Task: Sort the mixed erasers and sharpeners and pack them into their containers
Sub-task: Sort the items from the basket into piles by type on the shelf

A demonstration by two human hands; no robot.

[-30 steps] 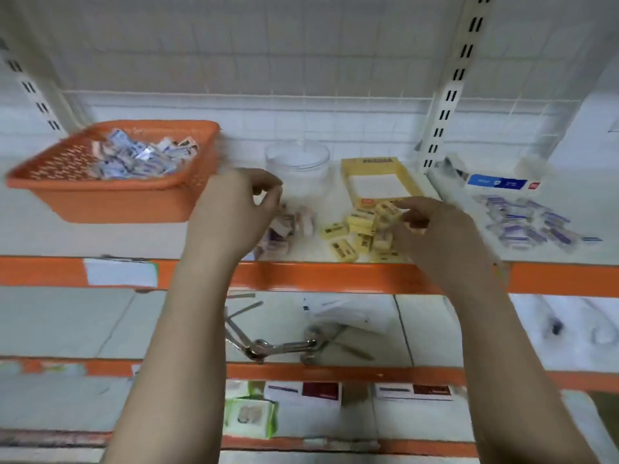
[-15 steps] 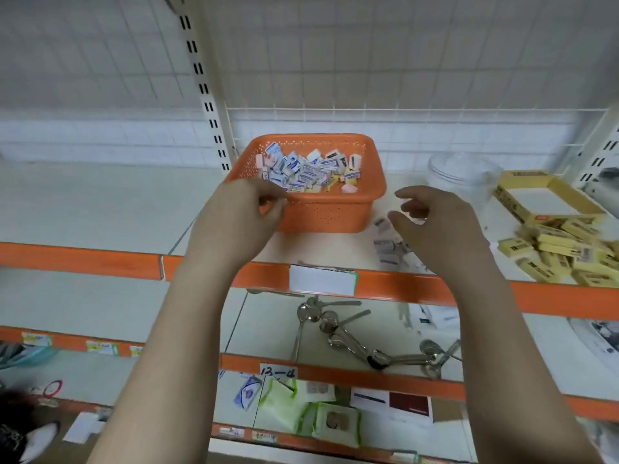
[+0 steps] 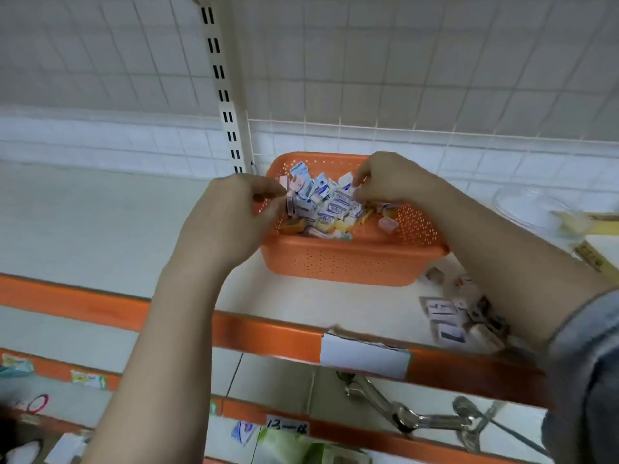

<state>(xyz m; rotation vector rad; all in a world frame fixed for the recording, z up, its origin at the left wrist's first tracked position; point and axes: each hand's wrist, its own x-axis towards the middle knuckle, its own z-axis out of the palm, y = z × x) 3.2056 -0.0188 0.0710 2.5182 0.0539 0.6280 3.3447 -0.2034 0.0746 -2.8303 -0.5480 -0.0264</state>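
On the lowest shelf at the left, a few small price stickers (image 3: 86, 379) sat on the orange edge, too blurred to read. The left hand (image 3: 231, 216) reached over the near left corner of the orange basket (image 3: 338, 262), its thumb and fingers curled and pinching a small pink eraser (image 3: 290, 205) at the edge of the heap. The basket stood on the white shelf (image 3: 100, 229) just in front of the slotted upright post (image 3: 222, 85), and held a pile of small wrapped erasers (image 3: 330, 204) with blue and white labels and barcodes; the print was too small to read. Below it, a handwritten tag (image 3: 287, 429) on the lower shelf edge read something like "13-4", and a blank white label (image 3: 365, 358) was stuck to the upper shelf's orange edge. The right hand (image 3: 392, 179) hung over the far side of the basket, fingers bent down into the pile, pinching a white wrapped piece. Right of the basket, a few loose packets (image 3: 447, 321) lay on the shelf under the right forearm. At the far right stood a clear tub (image 3: 529, 205) and a yellow box (image 3: 589, 239) with unreadable print.
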